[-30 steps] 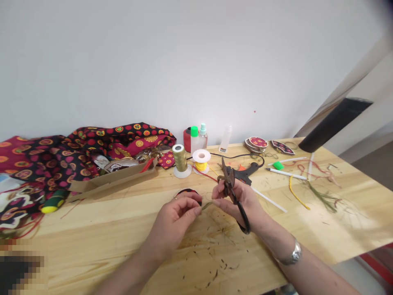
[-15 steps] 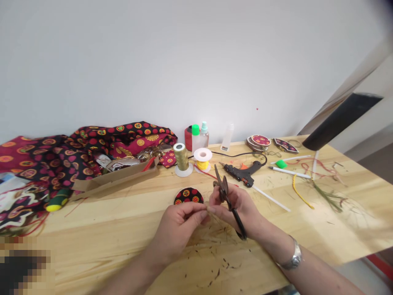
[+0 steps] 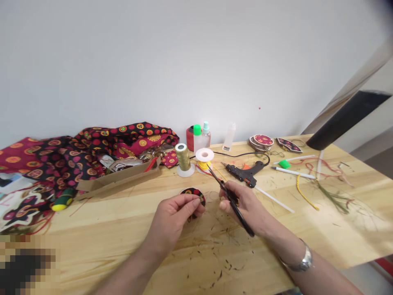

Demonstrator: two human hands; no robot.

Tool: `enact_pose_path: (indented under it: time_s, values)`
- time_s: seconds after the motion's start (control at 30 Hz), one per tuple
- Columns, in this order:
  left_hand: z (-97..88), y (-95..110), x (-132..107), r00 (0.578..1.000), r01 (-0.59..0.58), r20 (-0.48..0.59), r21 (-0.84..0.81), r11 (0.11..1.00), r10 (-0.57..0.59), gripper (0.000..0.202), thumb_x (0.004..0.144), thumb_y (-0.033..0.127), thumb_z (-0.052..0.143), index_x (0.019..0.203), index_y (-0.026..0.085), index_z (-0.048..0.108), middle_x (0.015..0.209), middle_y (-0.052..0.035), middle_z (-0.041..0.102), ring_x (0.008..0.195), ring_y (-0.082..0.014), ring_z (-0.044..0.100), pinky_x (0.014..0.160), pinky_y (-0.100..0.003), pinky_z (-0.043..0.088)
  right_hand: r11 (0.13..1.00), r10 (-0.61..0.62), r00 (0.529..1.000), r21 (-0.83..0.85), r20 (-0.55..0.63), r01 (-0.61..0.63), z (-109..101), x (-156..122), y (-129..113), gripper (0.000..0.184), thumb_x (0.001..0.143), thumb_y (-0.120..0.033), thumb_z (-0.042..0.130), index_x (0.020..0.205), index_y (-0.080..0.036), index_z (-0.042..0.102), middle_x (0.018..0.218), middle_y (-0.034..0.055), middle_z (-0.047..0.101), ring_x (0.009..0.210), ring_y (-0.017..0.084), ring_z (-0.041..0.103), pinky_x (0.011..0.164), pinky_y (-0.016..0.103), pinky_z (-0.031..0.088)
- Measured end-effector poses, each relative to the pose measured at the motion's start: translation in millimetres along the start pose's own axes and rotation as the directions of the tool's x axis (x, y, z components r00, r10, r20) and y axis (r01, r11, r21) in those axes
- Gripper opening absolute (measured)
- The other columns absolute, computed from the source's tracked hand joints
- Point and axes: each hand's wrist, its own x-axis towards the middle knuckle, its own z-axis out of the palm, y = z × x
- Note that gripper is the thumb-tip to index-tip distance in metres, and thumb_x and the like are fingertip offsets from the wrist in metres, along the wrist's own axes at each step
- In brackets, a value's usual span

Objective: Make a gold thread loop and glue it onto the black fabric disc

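Note:
My right hand (image 3: 245, 205) is wrapped around a pair of dark scissors (image 3: 233, 203), their blades pointing up and to the left over the table. Thumb and index finger of my left hand (image 3: 178, 213) are pinched together; a tiny olive-coloured bit shows at the fingertips, too small to name. Just behind those fingers is a round black piece of patterned fabric (image 3: 196, 191), partly covered by the hand. Whether the fingers touch this piece I cannot tell. A gap separates the two hands.
Behind the hands stand a gold thread cone (image 3: 183, 159), a yellow cord spool (image 3: 204, 155) and small bottles (image 3: 197, 137). A black glue gun (image 3: 244, 174) lies right of them. Patterned cloth (image 3: 123, 139) and a cardboard tray (image 3: 119, 180) occupy the left. Dark clippings (image 3: 227, 262) litter the front.
My hands, whose fingertips met before, have come apart. The right hand has moved right, and the scissors have turned in its grip. My left hand remains pinched, now overlapping the round fabric piece more.

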Motion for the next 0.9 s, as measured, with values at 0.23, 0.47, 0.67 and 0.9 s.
enact_pose_path:
  time_s: [0.23,0.47,0.67,0.9]
  values:
    - [-0.2,3.0,2.0,0.992,0.122,0.076,-0.32,0.939,-0.103,0.014,0.073,0.025,0.069,0.077,0.011,0.072,0.07,-0.0051,0.069,0.061,-0.0092,0.057,0.062,-0.019,0.046,1.0,0.015,0.999,-0.016,-0.043,-0.015,-0.8,2.0,-4.6,0.029,0.079,-0.045,0.055,0.076,-0.016,0.049,0.065,-0.0036,0.042,0.06,0.011,0.038,0.053,0.023,0.03]
    - [1.0,3.5,3.9,0.982,0.187,0.102,-0.441,0.878,-0.158,0.02,0.067,0.018,0.074,0.084,0.01,0.072,0.076,-0.0078,0.07,0.064,-0.0113,0.061,0.064,-0.022,0.05,0.997,0.064,0.993,0.049,-0.095,-0.06,0.8,3.7,-1.7,0.03,0.076,-0.044,0.059,0.073,-0.017,0.049,0.063,-0.004,0.041,0.058,0.011,0.037,0.052,0.023,0.031]
    - [-3.4,5.4,10.6,0.991,0.045,-0.087,-0.476,0.878,-0.098,0.019,0.063,0.01,0.074,0.082,0.011,0.071,0.071,-0.005,0.07,0.06,-0.0099,0.061,0.059,-0.02,0.051,0.992,0.125,0.976,0.008,-0.178,-0.126,-6.7,4.1,-0.3,0.03,0.068,-0.043,0.068,0.076,-0.017,0.053,0.062,-0.0052,0.041,0.057,0.01,0.037,0.051,0.022,0.032]
    - [-11.6,3.6,16.9,0.982,-0.049,-0.182,-0.518,0.854,-0.055,0.018,0.064,0.006,0.07,0.081,0.01,0.071,0.072,-0.0055,0.07,0.06,-0.0102,0.061,0.058,-0.019,0.052,0.892,0.06,0.957,-0.416,-0.285,-0.179,-66.3,-23.8,-6.2,0.029,0.069,-0.044,0.064,0.075,-0.018,0.054,0.063,-0.0019,0.048,0.056,0.013,0.044,0.051,0.024,0.034]
